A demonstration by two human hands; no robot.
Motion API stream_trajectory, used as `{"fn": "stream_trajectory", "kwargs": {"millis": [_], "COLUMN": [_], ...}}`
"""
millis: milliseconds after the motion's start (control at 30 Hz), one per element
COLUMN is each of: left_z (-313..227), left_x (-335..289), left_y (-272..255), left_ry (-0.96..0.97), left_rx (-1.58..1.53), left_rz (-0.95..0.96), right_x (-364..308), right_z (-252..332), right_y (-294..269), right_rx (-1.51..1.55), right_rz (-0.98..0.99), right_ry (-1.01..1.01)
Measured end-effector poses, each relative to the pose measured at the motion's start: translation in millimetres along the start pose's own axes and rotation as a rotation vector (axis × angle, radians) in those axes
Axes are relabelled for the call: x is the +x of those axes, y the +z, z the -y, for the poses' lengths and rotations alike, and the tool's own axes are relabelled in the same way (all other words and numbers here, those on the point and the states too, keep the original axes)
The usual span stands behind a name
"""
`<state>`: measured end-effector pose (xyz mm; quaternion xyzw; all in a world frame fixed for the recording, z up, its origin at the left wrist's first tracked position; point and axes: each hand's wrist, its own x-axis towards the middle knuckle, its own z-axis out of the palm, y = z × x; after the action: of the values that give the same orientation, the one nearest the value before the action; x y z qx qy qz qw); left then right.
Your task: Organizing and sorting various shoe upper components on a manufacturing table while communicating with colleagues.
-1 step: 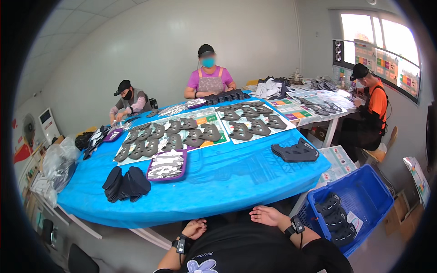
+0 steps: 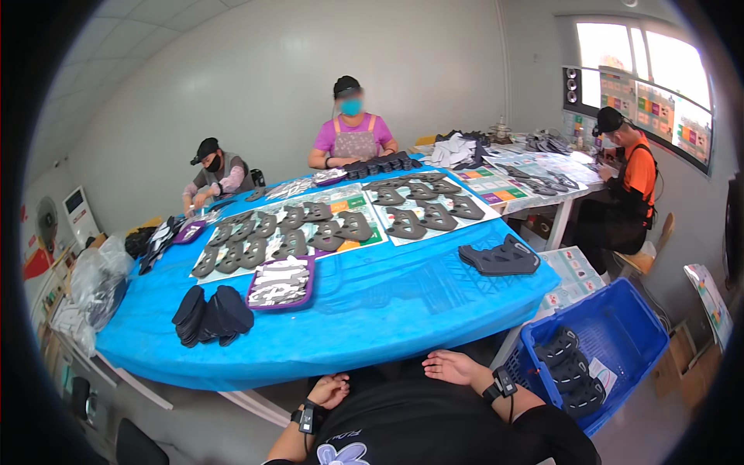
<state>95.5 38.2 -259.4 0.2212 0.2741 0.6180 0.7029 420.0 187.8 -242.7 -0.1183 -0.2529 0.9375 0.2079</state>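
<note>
Both my hands rest in my lap, just off the near edge of the blue-covered table (image 2: 372,341). My left hand (image 2: 328,390) is closed, its fingers curled in and nothing showing in them. My right hand (image 2: 452,367) lies with fingers stretched out, holding nothing. On the table ahead of my left hand are stacks of dark oval pads (image 2: 212,315). Beside these stands a purple tray (image 2: 311,293) of white and grey cut strips (image 2: 279,280). A stack of dark shaped pads (image 2: 502,256) lies near the table's right corner.
Several dark shaped pieces (image 2: 353,225) lie in rows on printed sheets. A blue crate (image 2: 634,329) with dark pads stands on the floor at my right. Three co-workers sit around: one at left (image 2: 225,174), one opposite (image 2: 355,139), one at the right-hand table (image 2: 639,174).
The whole view has shifted very slightly. My hands and the things on the table keep their places.
</note>
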Motion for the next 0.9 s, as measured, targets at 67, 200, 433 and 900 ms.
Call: {"fn": "stream_trajectory", "kwargs": {"millis": [67,200,433,900], "left_z": [0,0,-4,-3], "left_x": [-1,0,-5,-3], "left_y": [-2,-6,-4,-12], "left_ry": [0.016,0.037,0.050,0.013], "left_rx": [0.016,0.034,0.040,0.043], "left_rz": [0.010,-0.035,-0.068,0.031], "right_x": [1,5,7,6], "right_z": [0,-2,-3,-1], "right_y": [-2,-4,-4,0], "right_rx": [0.012,0.023,0.024,0.013], "right_rz": [0.006,-0.009,0.029,0.002], "right_ry": [0.016,-0.008,0.027,0.025]}}
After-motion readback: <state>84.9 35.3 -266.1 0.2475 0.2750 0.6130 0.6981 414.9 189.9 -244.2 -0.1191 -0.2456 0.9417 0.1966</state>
